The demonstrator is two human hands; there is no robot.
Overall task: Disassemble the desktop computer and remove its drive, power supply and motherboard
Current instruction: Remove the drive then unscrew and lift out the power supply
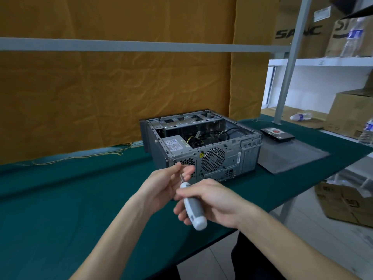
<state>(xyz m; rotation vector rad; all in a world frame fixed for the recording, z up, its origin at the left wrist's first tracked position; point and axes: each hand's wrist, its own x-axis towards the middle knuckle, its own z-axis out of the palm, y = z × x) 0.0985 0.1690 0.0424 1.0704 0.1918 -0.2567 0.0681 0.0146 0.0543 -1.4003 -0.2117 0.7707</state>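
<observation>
R hand [214, 201] grips screwdriver [193, 207], L hand [163, 184] pinches its shaft, near PC case [203, 146] rear edge.

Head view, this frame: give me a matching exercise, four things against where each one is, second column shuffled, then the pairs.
Things:
1. screwdriver
2. drive
3. power supply
4. side panel

Places:
A. inside the open case, near its rear left corner
B. flat on the green cloth, right of the case
C. on the far end of the side panel
D. in the hands: right hand on the handle, left hand at the shaft

Pairs: 1-D, 2-C, 3-A, 4-B
</observation>
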